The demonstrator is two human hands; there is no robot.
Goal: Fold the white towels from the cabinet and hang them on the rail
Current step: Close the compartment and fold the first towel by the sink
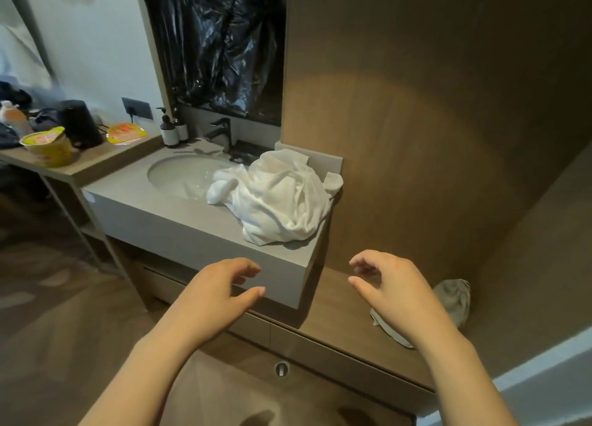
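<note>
A crumpled heap of white towels [278, 198] lies on the right end of the grey vanity counter [179, 214], partly hanging over the basin's edge. My left hand [214, 294] hovers below and in front of the counter's front face, fingers curled apart, holding nothing. Further right, my right hand [394, 284] floats over the low wooden shelf [333, 307], also empty with fingers spread. Both hands are short of the towels and not touching them. No rail is in view.
The oval basin [182, 175] and black faucet [222, 134] sit left of the towels, with soap bottles [169, 131] behind. A grey rag [455, 300] lies on the shelf by the wooden wall. A side table at left holds a noodle cup [48, 147] and black kettle [80, 124].
</note>
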